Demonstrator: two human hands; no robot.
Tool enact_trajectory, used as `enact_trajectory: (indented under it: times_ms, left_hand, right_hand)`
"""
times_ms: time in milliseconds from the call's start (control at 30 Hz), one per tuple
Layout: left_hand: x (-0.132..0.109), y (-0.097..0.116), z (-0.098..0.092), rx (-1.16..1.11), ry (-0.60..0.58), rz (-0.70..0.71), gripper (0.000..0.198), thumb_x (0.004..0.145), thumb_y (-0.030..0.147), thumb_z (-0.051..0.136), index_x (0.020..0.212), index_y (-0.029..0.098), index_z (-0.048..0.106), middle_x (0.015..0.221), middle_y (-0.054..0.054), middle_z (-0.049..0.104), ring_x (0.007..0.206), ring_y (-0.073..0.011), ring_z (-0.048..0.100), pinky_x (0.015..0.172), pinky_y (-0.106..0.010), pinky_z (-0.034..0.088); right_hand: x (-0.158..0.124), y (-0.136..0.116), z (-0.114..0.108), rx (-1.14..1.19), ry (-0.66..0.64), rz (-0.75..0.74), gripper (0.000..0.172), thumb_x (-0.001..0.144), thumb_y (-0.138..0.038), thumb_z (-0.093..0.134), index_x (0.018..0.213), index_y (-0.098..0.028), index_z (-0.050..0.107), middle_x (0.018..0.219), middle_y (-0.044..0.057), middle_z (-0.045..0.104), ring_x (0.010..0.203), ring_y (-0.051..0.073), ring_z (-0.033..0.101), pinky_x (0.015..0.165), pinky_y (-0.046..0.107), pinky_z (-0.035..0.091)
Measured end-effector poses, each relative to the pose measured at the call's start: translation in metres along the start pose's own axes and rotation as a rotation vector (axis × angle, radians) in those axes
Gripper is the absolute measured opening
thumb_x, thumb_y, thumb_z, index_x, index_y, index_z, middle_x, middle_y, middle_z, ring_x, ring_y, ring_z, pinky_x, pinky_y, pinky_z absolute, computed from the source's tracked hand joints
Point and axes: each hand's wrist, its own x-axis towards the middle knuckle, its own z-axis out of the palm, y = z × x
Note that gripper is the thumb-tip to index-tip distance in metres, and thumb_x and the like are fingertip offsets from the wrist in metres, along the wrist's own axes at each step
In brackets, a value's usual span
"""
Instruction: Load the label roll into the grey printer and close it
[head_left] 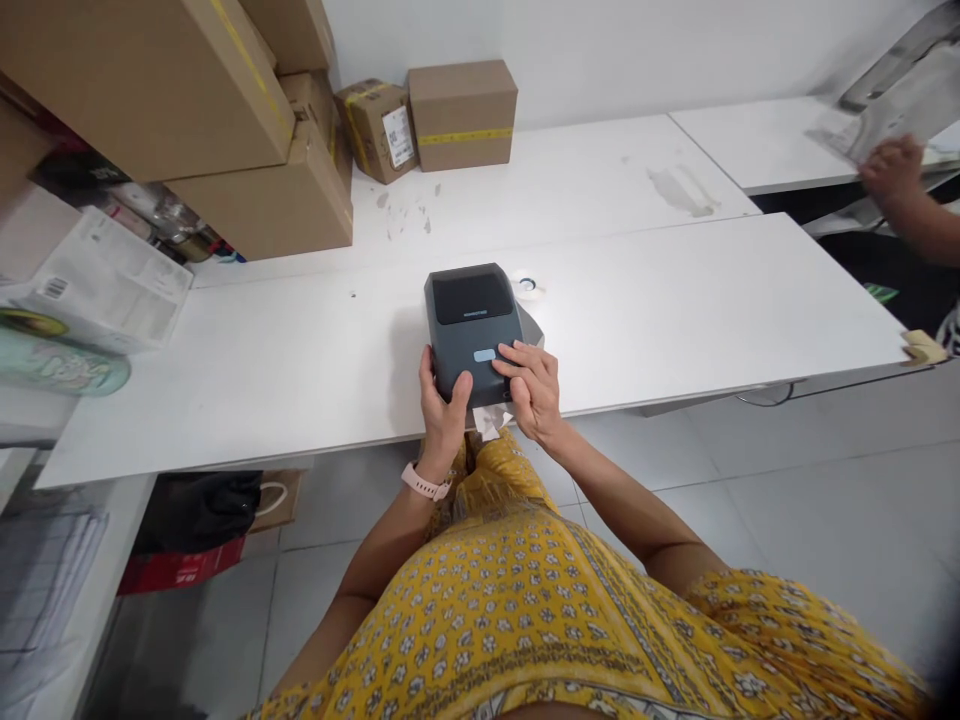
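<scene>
A small dark grey label printer [472, 322] stands near the front edge of a white table [675, 300]. My left hand [442, 410] grips its front left corner, thumb lying on the top. My right hand [531, 390] rests on the front right corner, fingers curled, fingertips on top beside a pale blue button. A bit of white label paper [486, 422] sticks out of the printer's front, between my two hands.
Cardboard boxes [462, 112] are stacked at the back left. A tape roll [528, 285] lies behind the printer. Packets and papers [97, 285] sit at the left. Another person's hand [896, 175] holds a grey bag at the far right. Bags [202, 520] lie under the table.
</scene>
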Motion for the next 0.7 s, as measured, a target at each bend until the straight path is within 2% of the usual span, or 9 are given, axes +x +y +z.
enact_trajectory:
  times_ms: [133, 200, 267, 300, 400, 467, 500, 567, 700]
  left_hand:
    - [-0.008, -0.002, -0.007, -0.066, -0.01, -0.019, 0.085, 0.086, 0.063, 0.072, 0.157, 0.027, 0.04, 0.165, -0.013, 0.044, 0.15, -0.0308, 0.046, 0.122, -0.044, 0.042]
    - [-0.024, -0.003, -0.014, -0.049, 0.056, -0.051, 0.079, 0.086, 0.061, 0.073, 0.151, 0.027, 0.045, 0.159, -0.014, 0.05, 0.143, -0.0284, 0.053, 0.115, -0.041, 0.047]
    - [-0.044, -0.004, -0.02, -0.006, 0.143, -0.12, 0.06, 0.088, 0.061, 0.07, 0.134, 0.024, 0.058, 0.14, -0.013, 0.063, 0.124, -0.0247, 0.064, 0.102, -0.037, 0.054]
    - [-0.052, -0.004, -0.022, -0.011, 0.125, -0.19, 0.05, 0.09, 0.062, 0.066, 0.119, 0.022, 0.064, 0.123, -0.012, 0.07, 0.109, -0.0223, 0.068, 0.091, -0.034, 0.056]
    - [-0.062, 0.002, -0.019, -0.148, -0.219, -0.468, 0.05, 0.089, 0.067, 0.06, 0.083, 0.018, 0.068, 0.083, -0.008, 0.072, 0.07, -0.0162, 0.065, 0.062, -0.028, 0.049]
    - [-0.056, 0.011, -0.012, -0.276, -0.458, -0.61, 0.053, 0.088, 0.067, 0.06, 0.078, 0.016, 0.069, 0.071, -0.007, 0.07, 0.057, -0.0134, 0.06, 0.054, -0.026, 0.044]
    - [-0.051, 0.015, -0.009, -0.329, -0.524, -0.647, 0.053, 0.088, 0.066, 0.059, 0.078, 0.015, 0.07, 0.068, -0.006, 0.069, 0.054, -0.0122, 0.058, 0.053, -0.026, 0.043]
    - [-0.042, 0.021, -0.002, -0.394, -0.579, -0.656, 0.049, 0.091, 0.059, 0.058, 0.076, 0.014, 0.07, 0.063, -0.005, 0.067, 0.05, -0.0105, 0.055, 0.053, -0.026, 0.043]
    - [-0.041, 0.021, 0.006, -0.411, -0.558, -0.582, 0.047, 0.089, 0.056, 0.061, 0.065, 0.016, 0.065, 0.057, -0.005, 0.066, 0.046, -0.0096, 0.053, 0.052, -0.025, 0.041]
  right_hand:
    - [0.003, 0.001, 0.001, 0.026, 0.063, -0.03, 0.04, 0.11, -0.03, 0.036, 0.115, -0.028, 0.076, 0.126, 0.005, 0.078, 0.127, 0.024, 0.067, 0.112, 0.05, 0.043]
    - [0.006, -0.003, -0.004, 0.027, 0.03, 0.016, 0.042, 0.111, -0.033, 0.034, 0.112, -0.028, 0.076, 0.126, 0.004, 0.078, 0.128, 0.024, 0.066, 0.115, 0.051, 0.039]
    - [0.008, -0.007, -0.008, 0.035, -0.017, 0.083, 0.045, 0.111, -0.036, 0.031, 0.111, -0.029, 0.076, 0.127, 0.004, 0.077, 0.131, 0.024, 0.065, 0.118, 0.052, 0.036]
    - [0.008, -0.009, -0.009, 0.04, -0.032, 0.112, 0.047, 0.111, -0.038, 0.03, 0.111, -0.029, 0.076, 0.128, 0.004, 0.076, 0.132, 0.024, 0.063, 0.118, 0.052, 0.036]
    - [0.009, -0.013, -0.009, 0.048, -0.028, 0.159, 0.048, 0.111, -0.041, 0.029, 0.109, -0.029, 0.076, 0.128, 0.004, 0.076, 0.133, 0.025, 0.062, 0.118, 0.051, 0.035]
    - [0.009, -0.015, -0.008, 0.039, -0.016, 0.166, 0.049, 0.111, -0.041, 0.029, 0.108, -0.029, 0.076, 0.128, 0.005, 0.076, 0.132, 0.025, 0.062, 0.118, 0.051, 0.035]
    - [0.008, -0.015, -0.008, 0.032, -0.018, 0.167, 0.049, 0.111, -0.041, 0.029, 0.108, -0.028, 0.076, 0.128, 0.005, 0.076, 0.132, 0.025, 0.062, 0.118, 0.051, 0.035]
    - [0.008, -0.016, -0.008, 0.017, -0.038, 0.167, 0.049, 0.111, -0.041, 0.028, 0.11, -0.028, 0.075, 0.129, 0.005, 0.075, 0.133, 0.024, 0.062, 0.118, 0.05, 0.034]
    - [0.009, -0.019, -0.011, -0.011, -0.072, 0.167, 0.049, 0.111, -0.039, 0.027, 0.112, -0.028, 0.075, 0.131, 0.005, 0.074, 0.135, 0.024, 0.06, 0.119, 0.049, 0.031]
